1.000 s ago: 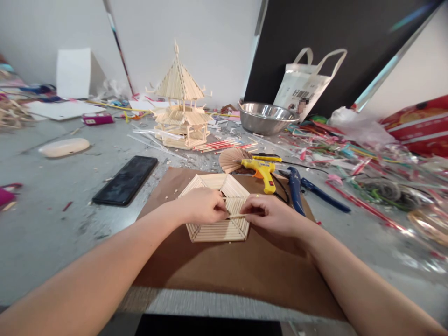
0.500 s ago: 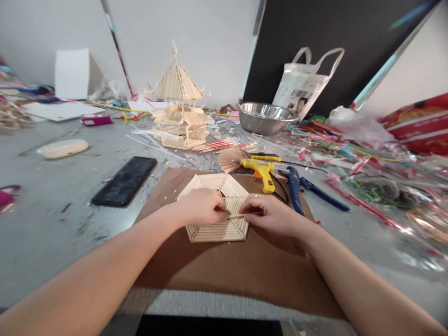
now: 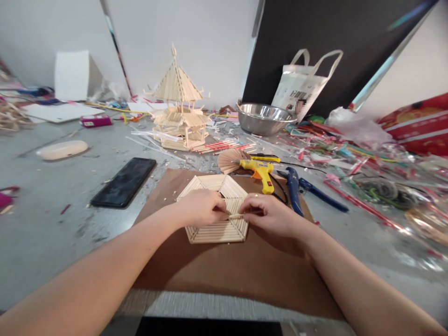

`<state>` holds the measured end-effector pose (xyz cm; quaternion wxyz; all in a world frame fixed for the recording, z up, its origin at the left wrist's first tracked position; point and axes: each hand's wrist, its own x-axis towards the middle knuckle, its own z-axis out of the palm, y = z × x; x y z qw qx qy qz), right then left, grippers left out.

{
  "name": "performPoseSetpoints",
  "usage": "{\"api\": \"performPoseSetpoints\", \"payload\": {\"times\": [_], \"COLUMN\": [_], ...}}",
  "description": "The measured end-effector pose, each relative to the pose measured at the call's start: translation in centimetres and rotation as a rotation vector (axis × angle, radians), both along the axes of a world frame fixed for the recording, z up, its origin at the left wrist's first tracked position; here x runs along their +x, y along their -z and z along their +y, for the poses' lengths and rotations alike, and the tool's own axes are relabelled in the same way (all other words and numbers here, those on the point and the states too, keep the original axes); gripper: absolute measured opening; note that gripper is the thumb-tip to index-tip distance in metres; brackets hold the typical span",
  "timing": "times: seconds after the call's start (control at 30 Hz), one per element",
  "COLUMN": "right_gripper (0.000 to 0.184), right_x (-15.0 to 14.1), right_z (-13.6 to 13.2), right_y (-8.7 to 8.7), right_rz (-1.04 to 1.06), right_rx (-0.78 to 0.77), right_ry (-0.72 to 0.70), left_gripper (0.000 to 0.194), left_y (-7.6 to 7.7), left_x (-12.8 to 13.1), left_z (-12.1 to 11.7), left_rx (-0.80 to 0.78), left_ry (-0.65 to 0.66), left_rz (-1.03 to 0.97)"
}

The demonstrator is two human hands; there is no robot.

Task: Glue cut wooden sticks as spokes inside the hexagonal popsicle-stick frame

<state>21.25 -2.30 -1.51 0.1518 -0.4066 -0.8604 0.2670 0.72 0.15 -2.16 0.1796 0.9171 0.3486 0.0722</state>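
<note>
A hexagonal panel of pale wooden sticks [image 3: 217, 233] lies on a brown board [image 3: 224, 270] in front of me. Over its middle, a short wooden stick [image 3: 235, 216] runs between my two hands. My left hand [image 3: 205, 207] pinches the stick's left end, fingers closed and curled down. The right end is pinched by my right hand [image 3: 264, 212], thumb and forefinger together. Both hands hide parts of the panel, including some of the gap near its centre.
Behind the board are a yellow glue gun [image 3: 261, 172], a folded paper fan [image 3: 231, 161], a yellow cutter [image 3: 265, 158] and blue-handled pliers [image 3: 296, 191]. A phone [image 3: 124, 182] lies left. Farther back stand a stick pagoda [image 3: 180, 102] and a metal bowl [image 3: 266, 119]. Scraps litter the right side.
</note>
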Motion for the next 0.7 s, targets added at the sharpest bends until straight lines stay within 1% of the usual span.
{"api": "performPoseSetpoints", "payload": {"times": [0.13, 0.23, 0.3, 0.33, 0.4, 0.47, 0.5, 0.53, 0.6, 0.67, 0.7], "right_gripper": [0.013, 0.014, 0.015, 0.017, 0.02, 0.024, 0.026, 0.028, 0.037, 0.052, 0.06], "right_x": [0.1, 0.0, 0.2, 0.4, 1.5, 3.2, 4.2, 5.3, 7.3, 9.0, 9.8], "right_z": [-0.2, -0.3, -0.1, 0.1, 0.8, 1.7, 2.2, 2.7, 3.6, 4.1, 4.3], "right_y": [-0.3, -0.4, -0.5, -0.6, -0.8, -0.9, -1.0, -1.0, -0.9, -0.5, -0.1], "right_rz": [0.054, 0.08, 0.103, 0.113, 0.113, 0.054, -0.004, -0.085, -0.247, -0.441, -0.503], "right_rx": [0.1, 0.183, 0.222, 0.249, 0.329, 0.407, 0.452, 0.481, 0.431, 0.274, 0.207], "right_ry": [0.011, 0.033, 0.084, 0.134, 0.303, 0.579, 0.734, 0.848, 1.016, 1.163, 1.192], "left_gripper": [0.025, 0.023, 0.021, 0.02, 0.019, 0.018, 0.018, 0.018, 0.018, 0.018, 0.018], "left_y": [-0.4, -0.6, -0.7, -0.7, -0.8, -0.8, -0.9, -0.9, -0.9, -0.8, -0.8], "left_x": [0.0, 0.1, 0.1, 0.1, 0.0, 0.0, -0.1, -0.1, -0.2, -0.4, -0.4], "left_z": [-0.1, -0.3, -0.3, -0.3, -0.3, -0.1, -0.1, 0.0, 0.2, 0.3, 0.4], "left_rx": [-0.025, -0.022, 0.001, 0.016, 0.047, 0.064, 0.063, 0.058, 0.03, -0.016, -0.043], "left_ry": [-0.072, -0.12, -0.133, -0.139, -0.155, -0.173, -0.182, -0.194, -0.227, -0.264, -0.282], "left_rz": [-0.042, -0.066, -0.099, -0.123, -0.187, -0.264, -0.302, -0.342, -0.424, -0.507, -0.543]}}
